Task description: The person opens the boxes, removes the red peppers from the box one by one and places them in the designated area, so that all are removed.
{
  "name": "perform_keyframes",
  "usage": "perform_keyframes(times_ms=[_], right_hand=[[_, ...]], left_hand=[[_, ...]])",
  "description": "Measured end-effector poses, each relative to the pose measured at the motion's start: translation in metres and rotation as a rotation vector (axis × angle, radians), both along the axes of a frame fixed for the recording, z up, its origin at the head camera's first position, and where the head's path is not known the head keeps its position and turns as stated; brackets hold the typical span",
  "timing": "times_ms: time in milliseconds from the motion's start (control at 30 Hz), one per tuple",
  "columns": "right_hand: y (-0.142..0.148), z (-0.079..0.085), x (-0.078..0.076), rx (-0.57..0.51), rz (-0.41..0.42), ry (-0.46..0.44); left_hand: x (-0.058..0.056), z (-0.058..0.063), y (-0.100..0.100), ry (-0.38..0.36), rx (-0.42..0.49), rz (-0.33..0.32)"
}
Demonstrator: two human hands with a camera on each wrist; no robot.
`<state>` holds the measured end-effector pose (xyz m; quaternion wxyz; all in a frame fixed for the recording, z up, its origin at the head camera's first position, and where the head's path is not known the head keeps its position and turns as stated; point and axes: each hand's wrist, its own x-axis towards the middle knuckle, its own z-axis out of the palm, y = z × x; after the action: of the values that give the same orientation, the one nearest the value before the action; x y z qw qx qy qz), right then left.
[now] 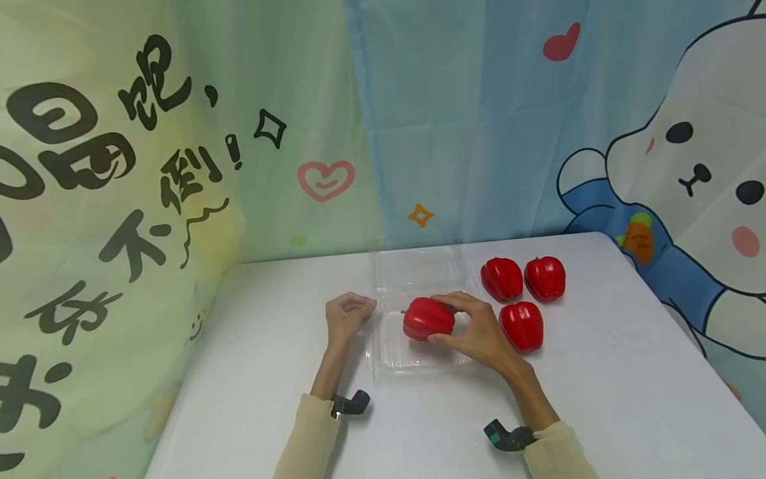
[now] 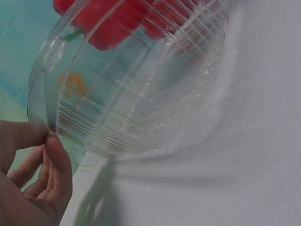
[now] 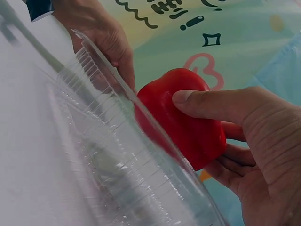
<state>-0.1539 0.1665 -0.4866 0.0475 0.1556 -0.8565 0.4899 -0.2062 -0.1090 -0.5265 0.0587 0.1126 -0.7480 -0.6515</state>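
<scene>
A red bell pepper [image 1: 428,319] lies on its side in my right hand [image 1: 479,330], gripped between thumb and fingers over a clear plastic box [image 1: 389,359]. In the right wrist view, the thumb presses along the side of the pepper [image 3: 183,127], and the box's rim crosses in front of its lower edge. My left hand [image 1: 347,316] is at the left side of the box; in the left wrist view its thumb and index finger pinch the box's rim [image 2: 49,127]. The box's hinged lid [image 1: 419,266] is folded back toward the curtain.
Three more red bell peppers stand right of the box: one at the back left [image 1: 501,279], one at the back right [image 1: 545,278] and one nearer [image 1: 522,326], close to my right wrist. A printed curtain [image 1: 299,226] hangs behind the white table [image 1: 263,399].
</scene>
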Motion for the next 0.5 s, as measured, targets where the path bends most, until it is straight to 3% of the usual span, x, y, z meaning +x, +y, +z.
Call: perform_keyframes(times_ms=[500], right_hand=[[0.0002,-0.0051,0.0036,0.016,0.000,0.029]], left_hand=[[0.0005,0.0002,0.0008,-0.007,-0.006,-0.001]])
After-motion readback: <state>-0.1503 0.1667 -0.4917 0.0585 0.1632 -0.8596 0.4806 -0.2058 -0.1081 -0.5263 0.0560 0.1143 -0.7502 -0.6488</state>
